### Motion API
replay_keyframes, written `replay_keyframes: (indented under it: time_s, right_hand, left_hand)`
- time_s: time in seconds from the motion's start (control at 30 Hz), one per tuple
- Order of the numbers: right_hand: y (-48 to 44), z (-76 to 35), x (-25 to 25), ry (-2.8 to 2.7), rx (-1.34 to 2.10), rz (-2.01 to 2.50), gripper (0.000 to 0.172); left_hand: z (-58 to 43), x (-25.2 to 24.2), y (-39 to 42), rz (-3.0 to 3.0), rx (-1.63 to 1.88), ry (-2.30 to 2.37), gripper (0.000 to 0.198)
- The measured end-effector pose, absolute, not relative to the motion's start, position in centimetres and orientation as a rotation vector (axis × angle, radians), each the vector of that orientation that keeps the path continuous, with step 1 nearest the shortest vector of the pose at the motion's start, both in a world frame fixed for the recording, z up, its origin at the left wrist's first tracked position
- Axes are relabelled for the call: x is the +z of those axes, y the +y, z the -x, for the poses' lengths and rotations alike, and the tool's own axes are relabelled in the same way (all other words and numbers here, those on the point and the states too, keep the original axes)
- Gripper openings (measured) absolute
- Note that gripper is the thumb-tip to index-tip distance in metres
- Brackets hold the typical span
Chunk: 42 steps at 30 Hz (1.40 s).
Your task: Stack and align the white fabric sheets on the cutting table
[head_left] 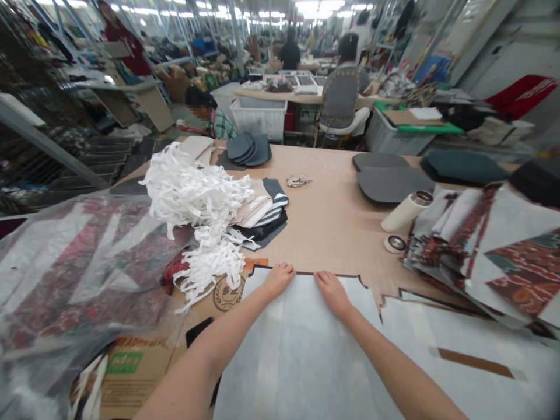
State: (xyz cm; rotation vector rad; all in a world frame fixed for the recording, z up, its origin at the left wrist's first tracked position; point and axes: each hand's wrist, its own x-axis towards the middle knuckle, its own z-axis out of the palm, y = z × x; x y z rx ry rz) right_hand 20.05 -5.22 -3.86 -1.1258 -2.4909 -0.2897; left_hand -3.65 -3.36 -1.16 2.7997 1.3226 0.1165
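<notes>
A large white fabric panel (301,350) with a dark edging lies in front of me. At its far edge, left of the middle, my left hand (279,281) has its fingers bent together on the border. My right hand (331,289) grips the same edge a short way to the right, its fingers close together. The thumbs and the underside of the edge are mostly hidden. Beyond my left hand sits a heap of white strips (201,192), beside stacked fabric pieces (265,213). To the right lies another white panel (464,350) with a brown strip on it.
A cream flask (405,211) and its lid (394,244) stand on the tan table (324,216). Patterned pieces (494,251) are piled at the right, dark pads (389,178) behind. Plastic-wrapped fabric (83,274) and cardboard (144,373) are at left. A person (210,114) is beyond the table.
</notes>
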Motion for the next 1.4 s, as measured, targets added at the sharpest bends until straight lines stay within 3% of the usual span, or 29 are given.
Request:
replay_keyframes:
  time_s: [0.2,0.47,0.8,1.07,1.23,1.4]
  right_hand:
    - [-5.4,-21.7,-3.8,-2.423,-0.264,1.346,0.029]
    - [-3.6,-8.7,-4.0,-2.326,0.100,1.466,0.028]
    - [-4.3,-10.0,-3.9,-2.598,-0.145,1.076,0.025]
    - [-3.6,-8.8,-2.3,-2.501,0.028,1.412,0.018]
    - [-2.4,-3.0,-2.4,-2.366,0.350,1.408,0.020]
    - [-2.2,-1.9,-3.5,-2.259,0.381,1.433,0.022]
  left_hand:
    - [7.9,-0.6,-3.4,-2.639,0.110,1.463,0.022]
    - [8.3,0.1,-1.7,-2.298,0.150,1.659,0.017]
    - [10.2,0.1,-3.5,-2.690,0.109,1.451,0.021]
    - [10.5,1.4,-2.9,-2.194,0.195,1.812,0.017]
    - [11.0,0.9,-3.9,-1.970,0.414,1.848,0.021]
    - [12.2,-0.4,-5.9,-1.646,0.562,1.965,0.027]
